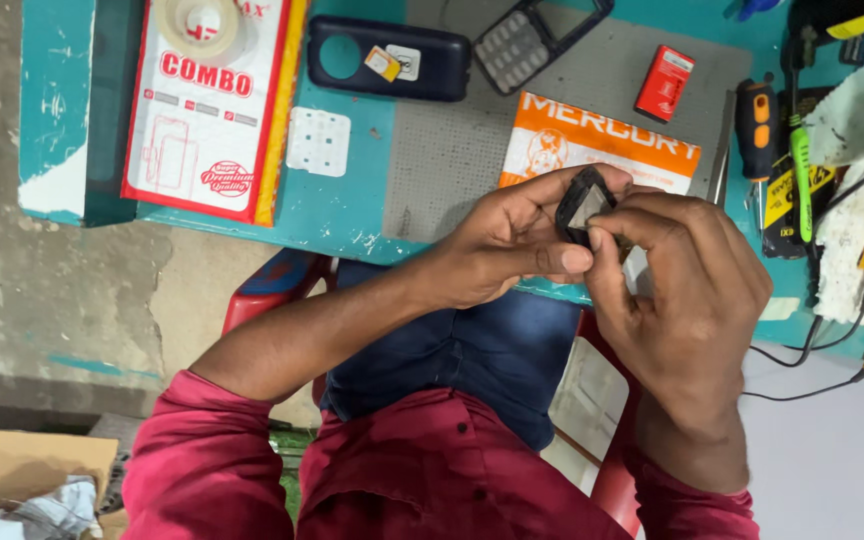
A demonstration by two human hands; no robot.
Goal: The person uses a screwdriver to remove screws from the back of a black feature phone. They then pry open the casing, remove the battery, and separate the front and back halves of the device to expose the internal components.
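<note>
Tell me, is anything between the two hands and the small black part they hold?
Nothing visible is. The left hand and the right hand both grip the small black part directly with bare fingertips, above the edge of the teal table.

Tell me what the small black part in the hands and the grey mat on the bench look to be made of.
Small black part, pinched between left hand and right hand: likely moulded plastic, dull black rim around a greyish, faintly reflective face. Grey mat: probably rubber or silicone, matte with a fine dotted texture; the material cannot be told for certain.
</note>
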